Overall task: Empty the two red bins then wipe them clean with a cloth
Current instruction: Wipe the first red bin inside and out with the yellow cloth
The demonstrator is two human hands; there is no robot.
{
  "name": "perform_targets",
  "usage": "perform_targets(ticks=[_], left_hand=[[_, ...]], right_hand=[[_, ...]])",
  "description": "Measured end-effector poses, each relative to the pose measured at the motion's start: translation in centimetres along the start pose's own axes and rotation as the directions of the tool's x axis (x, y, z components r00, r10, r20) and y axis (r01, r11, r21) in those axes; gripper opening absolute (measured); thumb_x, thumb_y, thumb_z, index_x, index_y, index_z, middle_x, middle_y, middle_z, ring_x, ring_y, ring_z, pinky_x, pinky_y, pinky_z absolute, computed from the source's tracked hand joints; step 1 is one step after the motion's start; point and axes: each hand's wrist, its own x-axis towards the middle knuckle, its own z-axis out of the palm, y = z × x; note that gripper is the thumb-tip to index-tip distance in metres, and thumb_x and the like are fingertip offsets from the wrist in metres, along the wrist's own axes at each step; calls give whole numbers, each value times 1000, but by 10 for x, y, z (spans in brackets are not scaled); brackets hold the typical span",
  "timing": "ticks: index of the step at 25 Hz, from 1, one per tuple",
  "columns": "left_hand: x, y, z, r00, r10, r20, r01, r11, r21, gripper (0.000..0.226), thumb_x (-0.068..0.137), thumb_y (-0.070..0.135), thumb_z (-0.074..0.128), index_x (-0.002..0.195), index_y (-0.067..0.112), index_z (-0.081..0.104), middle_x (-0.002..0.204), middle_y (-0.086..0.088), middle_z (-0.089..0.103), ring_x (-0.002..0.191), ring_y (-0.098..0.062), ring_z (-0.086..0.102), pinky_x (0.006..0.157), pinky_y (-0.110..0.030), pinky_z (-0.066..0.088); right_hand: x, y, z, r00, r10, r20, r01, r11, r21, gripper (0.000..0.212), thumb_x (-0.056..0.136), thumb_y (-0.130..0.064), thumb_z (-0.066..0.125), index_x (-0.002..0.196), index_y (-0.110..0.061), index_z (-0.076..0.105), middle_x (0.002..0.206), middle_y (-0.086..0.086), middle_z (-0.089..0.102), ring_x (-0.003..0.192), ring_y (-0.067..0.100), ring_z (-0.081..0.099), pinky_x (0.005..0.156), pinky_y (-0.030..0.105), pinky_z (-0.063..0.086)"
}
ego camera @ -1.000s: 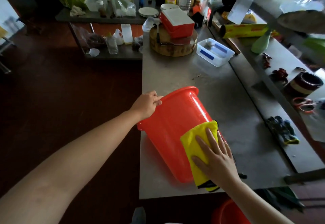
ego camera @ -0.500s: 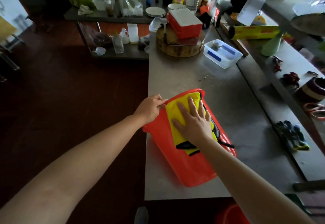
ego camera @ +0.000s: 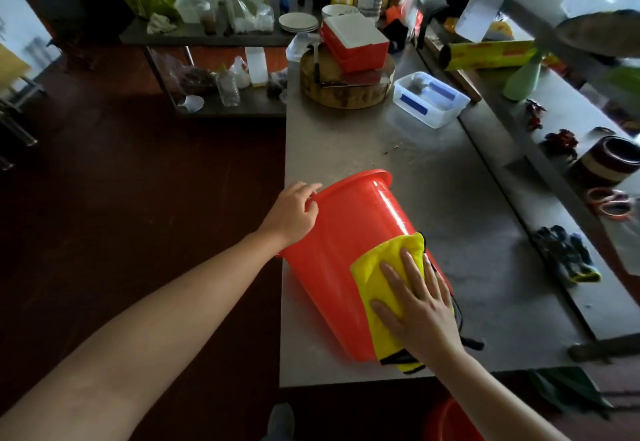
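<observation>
The right hand [ego camera: 420, 309] has slid the yellow cloth [ego camera: 372, 274] from the rim end of the red bin [ego camera: 346, 232] down towards its base. Its grip is apart, with straight, spread fingers pressing the cloth flat on the bin's outer wall. The left hand [ego camera: 292, 213] has its grip clamped on the rim, fingers curled over the edge. The bin lies tilted on its side at the near corner of the table [ego camera: 467, 198], mouth pointing away. Judging by that stroke, the outside wipe is well under way. A second red bin [ego camera: 450, 421] shows below the table edge, and I cannot tell whether it is clean.
</observation>
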Motion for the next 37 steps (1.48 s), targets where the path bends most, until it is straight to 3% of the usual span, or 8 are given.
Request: perform_targets(ticks=[3, 6, 12, 19, 26, 30, 34, 37], left_hand=[[30, 45, 24, 995, -96, 3, 96, 995, 41, 45, 102, 30, 46, 142, 9, 51, 136, -14, 57, 130, -29, 49, 112, -37, 35], [52, 66, 35, 979, -206, 4, 205, 977, 65, 38, 102, 35, 49, 130, 13, 63, 128, -14, 65, 121, -33, 57, 101, -41, 45], [52, 61, 30, 996, -67, 55, 69, 997, -41, 32, 101, 29, 55, 125, 12, 67, 123, -8, 69, 115, -24, 62, 95, -29, 45], [57, 39, 17, 996, 2, 84, 5, 997, -78, 29, 101, 26, 55, 123, 12, 69, 123, -7, 69, 116, -22, 61, 94, -26, 43], [33, 21, 21, 1000, 22, 10, -21, 994, -110, 28, 100, 21, 59, 122, 8, 69, 122, -10, 69, 118, -24, 61, 98, -23, 38], [31, 21, 15, 996, -13, 90, 22, 995, -96, 28, 102, 22, 53, 124, 12, 66, 122, -5, 67, 115, -20, 60, 103, -33, 44], [40, 50, 23, 994, 109, 31, -110, 993, 41, 29, 98, 14, 55, 124, 7, 65, 119, -11, 65, 114, -28, 58, 103, -36, 41], [46, 64, 31, 998, 56, -15, -56, 998, 0, 19, 97, 17, 59, 109, 7, 71, 109, -12, 66, 105, -29, 60, 96, -33, 42]], right_hand=[[-5, -2, 1, 1000, 3, 3, -3, 1000, 25, 67, 92, -80, 37, 150, -46, 38, 166, -5, 23, 154, 33, 17, 116, 62, 29], [-8, -3, 2, 999, 19, -27, -18, 1000, 22, 65, 92, -78, 42, 147, -43, 43, 164, -3, 28, 153, 35, 20, 115, 62, 30], [34, -27, -4, 997, 67, 22, -68, 997, 30, 72, 93, -83, 28, 157, -52, 16, 171, -9, 0, 157, 31, -4, 123, 56, 17], [156, -36, -19, 960, 239, 146, -265, 943, 202, 77, 87, -85, 27, 154, -54, 7, 170, -12, -1, 157, 30, -1, 122, 57, 16], [49, -25, -8, 975, 201, 94, -215, 959, 185, 75, 87, -71, 37, 155, -56, 9, 170, -14, -1, 157, 25, -2, 122, 52, 23], [-13, -15, -7, 984, 165, 74, -177, 961, 215, 73, 89, -64, 41, 157, -52, 16, 170, -11, 1, 157, 29, 6, 120, 54, 24], [-20, -18, -7, 983, 162, 86, -177, 964, 198, 71, 92, -69, 35, 157, -50, 16, 170, -11, -1, 157, 29, 0, 122, 54, 23], [-17, -25, -3, 981, 166, 104, -181, 971, 155, 69, 94, -79, 25, 156, -54, 9, 170, -14, -5, 157, 27, -5, 123, 52, 21]])
